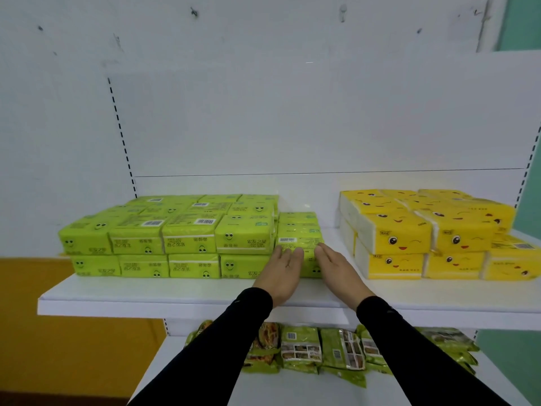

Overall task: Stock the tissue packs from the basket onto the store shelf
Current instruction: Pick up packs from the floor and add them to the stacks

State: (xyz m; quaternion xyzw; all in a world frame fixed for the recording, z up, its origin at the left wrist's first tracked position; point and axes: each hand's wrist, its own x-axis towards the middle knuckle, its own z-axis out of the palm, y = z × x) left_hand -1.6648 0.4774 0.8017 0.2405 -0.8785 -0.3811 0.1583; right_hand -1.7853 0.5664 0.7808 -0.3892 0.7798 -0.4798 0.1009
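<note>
Green tissue packs (187, 238) with smiley faces stand stacked two high in rows on the left of the white shelf (175, 291). At the stack's right end sits a single-layer row of green packs (300, 234). My left hand (282, 273) and my right hand (336, 268) lie with straight fingers against the front face of the nearest pack in that row. Neither hand holds anything. The basket is out of view.
Yellow tissue packs (424, 232) are stacked two high on the shelf's right side, with a gap between them and the green row. Green snack packets (319, 350) lie on the lower shelf under my arms. The white back panel rises behind.
</note>
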